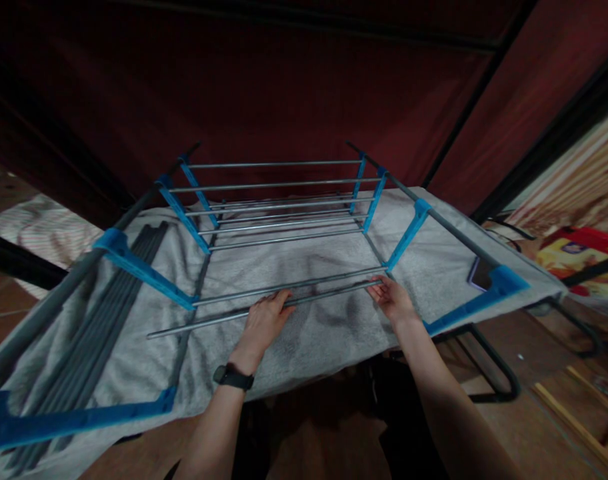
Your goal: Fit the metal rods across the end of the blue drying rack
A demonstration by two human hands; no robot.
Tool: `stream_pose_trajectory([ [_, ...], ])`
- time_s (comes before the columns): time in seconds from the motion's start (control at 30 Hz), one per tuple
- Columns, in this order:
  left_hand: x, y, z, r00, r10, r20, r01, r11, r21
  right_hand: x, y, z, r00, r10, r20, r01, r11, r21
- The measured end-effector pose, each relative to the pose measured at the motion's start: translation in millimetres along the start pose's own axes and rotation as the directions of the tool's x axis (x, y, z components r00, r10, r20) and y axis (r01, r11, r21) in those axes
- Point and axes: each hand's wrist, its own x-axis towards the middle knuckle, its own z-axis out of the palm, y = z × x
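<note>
A loose thin grey metal tube [199, 325] lies across the near part of a partly assembled rack, roughly parallel to its crossbars. My left hand [267, 319] is wrapped round the tube's middle, with a dark watch on the wrist. At the tube's right end, my right hand [393, 299] pinches it between thumb and fingers. The rack has blue plastic brackets [147, 273] on both sides, joined to dark grey side tubes [449, 233]. Just beyond the held tube runs a fitted crossbar [329, 278], with several more crossbars farther back.
Several loose grey tubes [111, 320] lie bundled at the left on a grey blanket [314, 347]. A phone [480, 275] rests on the blanket at the right. Dark red fabric [284, 93] hangs behind. A red and yellow package [584, 257] stands at the far right.
</note>
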Motion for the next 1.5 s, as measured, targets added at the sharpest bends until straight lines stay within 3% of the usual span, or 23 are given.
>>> stream_pose_trajectory([
  [0.23, 0.7, 2.9, -1.9, 0.998, 0.061, 0.002, -0.061, 0.997, 0.050, 0.9, -1.3, 0.8, 1.000, 0.005, 0.010, -0.005, 1.000, 0.010],
  [0.63, 0.6, 0.0, 1.8, 0.999, -0.010, 0.035, 0.010, 1.000, 0.006, 3.3, 3.4, -1.7, 1.000, -0.016, 0.003, 0.016, 1.000, -0.003],
  [0.9, 1.1, 3.9, 0.7, 0.996, 0.085, -0.016, -0.085, 0.996, 0.013, 4.6, 4.1, -2.5, 1.000, -0.026, 0.014, 0.026, 1.000, 0.016],
  [1.17, 0.0, 3.9, 0.7, 0.998, 0.060, -0.010, -0.059, 0.998, 0.025, 3.7, 4.5, -1.3, 0.999, -0.027, -0.019, 0.027, 1.000, -0.001],
  [1.33, -0.5, 2.6, 3.8, 0.999, 0.034, 0.019, -0.034, 0.999, -0.006, 3.7, 6.2, -3.2, 0.998, -0.058, 0.020, 0.058, 0.998, 0.020],
  [1.5, 0.6, 2.3, 4.7, 0.997, 0.075, 0.004, -0.075, 0.997, -0.008, 6.3, 6.9, -4.7, 0.998, -0.057, 0.033, 0.056, 0.998, 0.018],
])
